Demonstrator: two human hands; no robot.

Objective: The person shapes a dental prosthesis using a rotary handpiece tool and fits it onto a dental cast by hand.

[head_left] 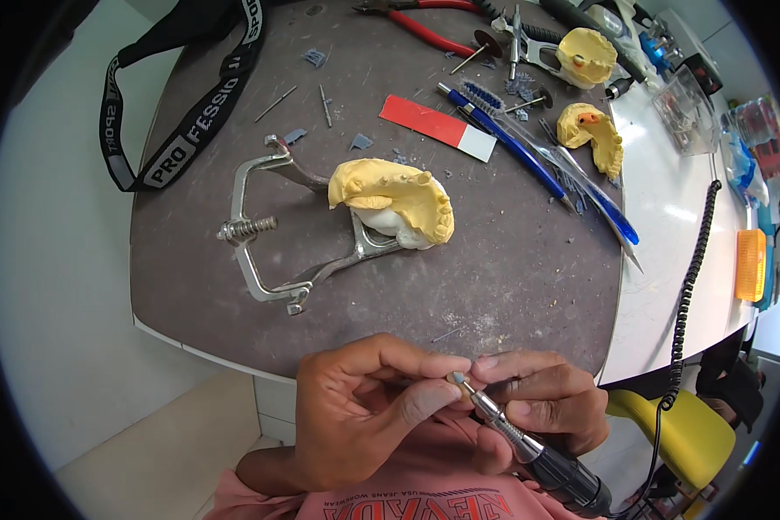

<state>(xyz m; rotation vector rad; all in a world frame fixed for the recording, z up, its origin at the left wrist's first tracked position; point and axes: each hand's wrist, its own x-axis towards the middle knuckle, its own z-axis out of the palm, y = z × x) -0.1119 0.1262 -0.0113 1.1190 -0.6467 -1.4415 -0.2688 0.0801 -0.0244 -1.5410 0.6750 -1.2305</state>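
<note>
My right hand (550, 394) grips a dental handpiece (533, 451), a rotary tool with a silver front and a black rear body. Its tip points up and left, carrying a small greyish bit (458, 379). Right at that tip, my left hand (364, 407) is closed in a pinch of thumb and index finger. What sits in the pinch is tiny and mostly hidden by the fingertips. Beyond my hands, a yellow plaster dental cast (399, 189) with a white base is mounted on a metal articulator (250, 251) lying on the grey work surface.
Right of the cast lie a red-and-white strip (433, 126), a blue pen (520, 156) and a blue-handled tool (611, 217). Two more casts (587, 59) stand farther back, near red-handled pliers (429, 30). A black strap (182, 152) hangs over the left edge; a coiled cord (689, 295) runs at right.
</note>
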